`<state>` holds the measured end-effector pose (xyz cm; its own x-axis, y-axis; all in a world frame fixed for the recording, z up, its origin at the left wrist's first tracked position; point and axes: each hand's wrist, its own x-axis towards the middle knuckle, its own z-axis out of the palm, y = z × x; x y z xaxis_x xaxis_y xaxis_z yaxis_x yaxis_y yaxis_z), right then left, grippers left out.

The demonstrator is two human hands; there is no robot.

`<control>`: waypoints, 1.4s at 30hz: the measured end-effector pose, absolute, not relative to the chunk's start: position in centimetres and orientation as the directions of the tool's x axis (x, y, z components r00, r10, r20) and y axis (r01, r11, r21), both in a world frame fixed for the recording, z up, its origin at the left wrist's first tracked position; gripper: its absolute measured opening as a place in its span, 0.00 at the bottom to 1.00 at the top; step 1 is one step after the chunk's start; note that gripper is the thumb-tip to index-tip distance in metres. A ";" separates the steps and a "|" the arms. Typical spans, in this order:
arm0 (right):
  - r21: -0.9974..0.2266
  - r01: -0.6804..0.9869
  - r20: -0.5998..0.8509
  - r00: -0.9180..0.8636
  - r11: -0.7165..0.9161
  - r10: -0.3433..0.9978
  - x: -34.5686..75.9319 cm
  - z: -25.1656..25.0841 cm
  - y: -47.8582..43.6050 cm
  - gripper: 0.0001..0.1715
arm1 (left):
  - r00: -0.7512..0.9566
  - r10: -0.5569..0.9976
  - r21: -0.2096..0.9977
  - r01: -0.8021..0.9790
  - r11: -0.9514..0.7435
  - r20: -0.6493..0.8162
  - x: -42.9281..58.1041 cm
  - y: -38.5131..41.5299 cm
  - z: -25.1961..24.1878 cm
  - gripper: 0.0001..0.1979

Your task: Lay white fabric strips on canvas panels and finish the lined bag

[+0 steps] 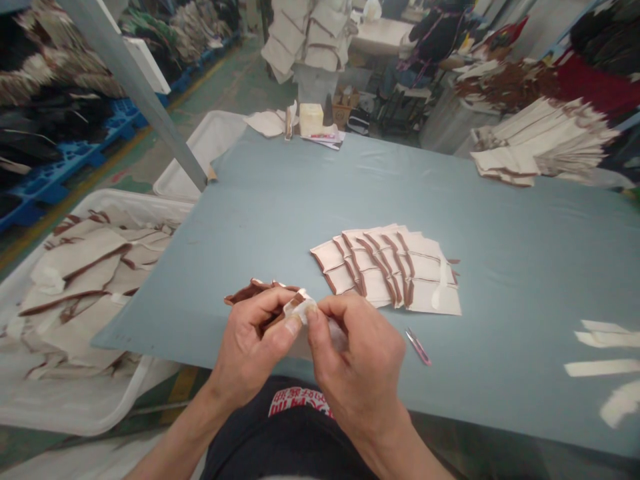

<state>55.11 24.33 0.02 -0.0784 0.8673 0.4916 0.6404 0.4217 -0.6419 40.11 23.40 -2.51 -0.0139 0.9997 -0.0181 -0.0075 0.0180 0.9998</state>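
Observation:
Near the table's front edge, my left hand [255,340] is closed on a brown and cream fabric piece [257,289], part of which sticks out beyond the fingers to the left. My right hand [357,353] pinches the white end of the same piece, and the fingertips of both hands nearly meet there. Behind the hands, a fanned row of cream fabric pieces [380,267] with brown edging lies overlapping on the table. Pink-handled thread snips [419,347] rest to the right of my right hand.
The blue-grey table [270,200] holds cream strips [603,367] at right and stacked cream pieces [545,143] at back right. A yellowish block [311,120] stands at the far edge. Left is a white bin [100,421] of fabric pieces, beside a slanted metal post [145,100]. Another person [433,50] sits beyond.

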 end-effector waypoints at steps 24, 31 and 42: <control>-0.931 0.346 0.043 -0.217 0.118 0.975 55.5 0.4 25.0 0.10 | -0.076 0.994 0.984 0.167 -0.058 0.072 39.7 22.1 -1.6 0.09; -0.978 0.199 -0.118 -0.309 -0.057 0.944 55.9 0.7 25.2 0.09 | -0.028 0.997 0.972 0.226 -0.059 0.067 39.5 21.7 -1.3 0.09; -0.796 -0.119 -0.365 -0.688 -0.593 0.627 56.8 -2.2 26.4 0.22 | -0.004 0.998 0.963 0.262 -0.063 0.066 40.6 21.1 -0.7 0.12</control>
<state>56.79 26.38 -2.22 -0.6880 0.6273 -0.3649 -0.1188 -0.5934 -0.7961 40.60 21.12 -0.67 -0.0039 0.9978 0.0664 0.2619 -0.0631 0.9630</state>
